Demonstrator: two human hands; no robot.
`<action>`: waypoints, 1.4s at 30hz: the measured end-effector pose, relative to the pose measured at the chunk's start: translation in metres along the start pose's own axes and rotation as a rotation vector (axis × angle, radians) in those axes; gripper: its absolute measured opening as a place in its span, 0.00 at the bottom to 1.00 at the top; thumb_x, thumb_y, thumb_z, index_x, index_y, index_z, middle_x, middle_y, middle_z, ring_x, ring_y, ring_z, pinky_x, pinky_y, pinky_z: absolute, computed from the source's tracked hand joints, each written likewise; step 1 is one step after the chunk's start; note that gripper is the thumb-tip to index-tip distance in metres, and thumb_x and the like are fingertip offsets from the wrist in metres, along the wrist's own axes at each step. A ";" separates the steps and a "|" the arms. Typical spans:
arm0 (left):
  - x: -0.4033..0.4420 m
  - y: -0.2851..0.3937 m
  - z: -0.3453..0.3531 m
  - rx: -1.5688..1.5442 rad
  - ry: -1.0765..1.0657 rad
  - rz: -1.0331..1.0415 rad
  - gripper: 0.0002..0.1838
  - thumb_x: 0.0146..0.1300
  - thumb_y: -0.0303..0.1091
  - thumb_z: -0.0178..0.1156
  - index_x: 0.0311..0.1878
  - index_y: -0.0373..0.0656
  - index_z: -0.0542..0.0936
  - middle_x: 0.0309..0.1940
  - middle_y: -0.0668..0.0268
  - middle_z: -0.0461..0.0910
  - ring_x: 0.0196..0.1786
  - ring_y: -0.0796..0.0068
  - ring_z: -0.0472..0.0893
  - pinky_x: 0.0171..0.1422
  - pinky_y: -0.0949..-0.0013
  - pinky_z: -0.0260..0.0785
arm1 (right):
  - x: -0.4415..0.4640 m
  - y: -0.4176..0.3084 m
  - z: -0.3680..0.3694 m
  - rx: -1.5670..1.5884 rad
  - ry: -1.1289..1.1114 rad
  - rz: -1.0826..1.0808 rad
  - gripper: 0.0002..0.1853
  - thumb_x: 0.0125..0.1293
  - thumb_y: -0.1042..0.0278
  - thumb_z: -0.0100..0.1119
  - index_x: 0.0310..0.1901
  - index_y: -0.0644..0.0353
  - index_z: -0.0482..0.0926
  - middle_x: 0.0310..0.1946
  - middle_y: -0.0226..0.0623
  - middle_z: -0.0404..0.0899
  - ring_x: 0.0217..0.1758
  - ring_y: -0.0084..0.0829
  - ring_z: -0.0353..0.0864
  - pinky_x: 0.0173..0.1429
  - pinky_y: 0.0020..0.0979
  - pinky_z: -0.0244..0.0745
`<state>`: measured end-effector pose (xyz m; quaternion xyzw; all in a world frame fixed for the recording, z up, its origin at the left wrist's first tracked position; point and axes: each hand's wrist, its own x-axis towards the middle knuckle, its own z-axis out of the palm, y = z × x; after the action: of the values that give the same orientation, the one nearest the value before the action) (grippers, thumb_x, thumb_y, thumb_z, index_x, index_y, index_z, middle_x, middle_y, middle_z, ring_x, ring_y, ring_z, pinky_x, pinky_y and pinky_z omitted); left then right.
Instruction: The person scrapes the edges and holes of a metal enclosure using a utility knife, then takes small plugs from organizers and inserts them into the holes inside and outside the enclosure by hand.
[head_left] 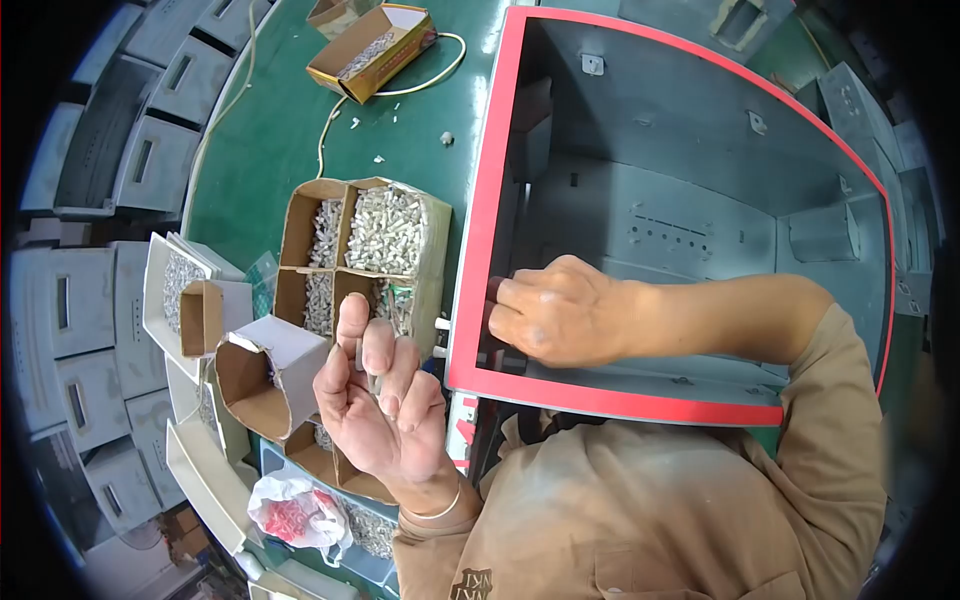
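Note:
My left hand (pixel 385 405) is held palm up beside the compartmented cardboard box (pixel 436 235), its fingers curled. A small pale piece (pixel 376 383) shows between the fingers, too small to name. My right hand (pixel 560 312) reaches into a grey metal cabinet (pixel 640 185) with a red-edged rim. Its fingers are bent against the inner side wall near the left edge, and whatever they hold is hidden. Two small white pins (pixel 441 337) stick out of the outer side of that wall. Many small white plugs (pixel 387 230) fill a compartment of the cardboard box.
A yellow carton (pixel 372 60) with small parts lies on the green table (pixel 270 140), beside a pale cord (pixel 322 140). White cartons (pixel 285 365) and a plastic bag (pixel 300 515) sit at the left. Stacked grey cases (pixel 165 165) stand beyond the table.

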<state>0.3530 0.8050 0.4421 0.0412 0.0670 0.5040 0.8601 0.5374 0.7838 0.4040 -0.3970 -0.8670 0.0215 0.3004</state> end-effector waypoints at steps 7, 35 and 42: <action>0.001 -0.003 0.006 0.034 -0.082 -0.064 0.26 0.61 0.24 0.29 0.63 0.32 0.42 0.33 0.56 0.64 0.23 0.77 0.61 0.18 0.78 0.57 | 0.009 0.000 -0.007 -0.006 -0.361 0.189 0.07 0.44 0.67 0.53 0.20 0.62 0.74 0.17 0.42 0.73 0.23 0.37 0.77 0.21 0.34 0.71; 0.015 -0.091 0.040 0.379 -0.186 -0.776 0.15 0.68 0.42 0.30 0.31 0.42 0.60 0.12 0.68 0.59 0.07 0.84 0.52 0.06 0.84 0.45 | -0.118 -0.016 -0.192 0.546 -0.034 1.543 0.07 0.53 0.72 0.51 0.32 0.64 0.75 0.22 0.30 0.73 0.17 0.15 0.68 0.18 0.19 0.65; 0.001 -0.112 0.049 0.314 -0.169 -0.833 0.16 0.67 0.41 0.29 0.31 0.40 0.59 0.12 0.63 0.61 0.05 0.83 0.51 0.04 0.82 0.45 | -0.228 -0.039 -0.209 0.299 -0.219 1.798 0.06 0.51 0.72 0.52 0.28 0.66 0.73 0.23 0.33 0.72 0.17 0.20 0.70 0.21 0.22 0.70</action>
<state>0.4581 0.7511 0.4749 0.1820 0.0830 0.0934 0.9753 0.7381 0.5556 0.4708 -0.8747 -0.2437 0.3966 0.1348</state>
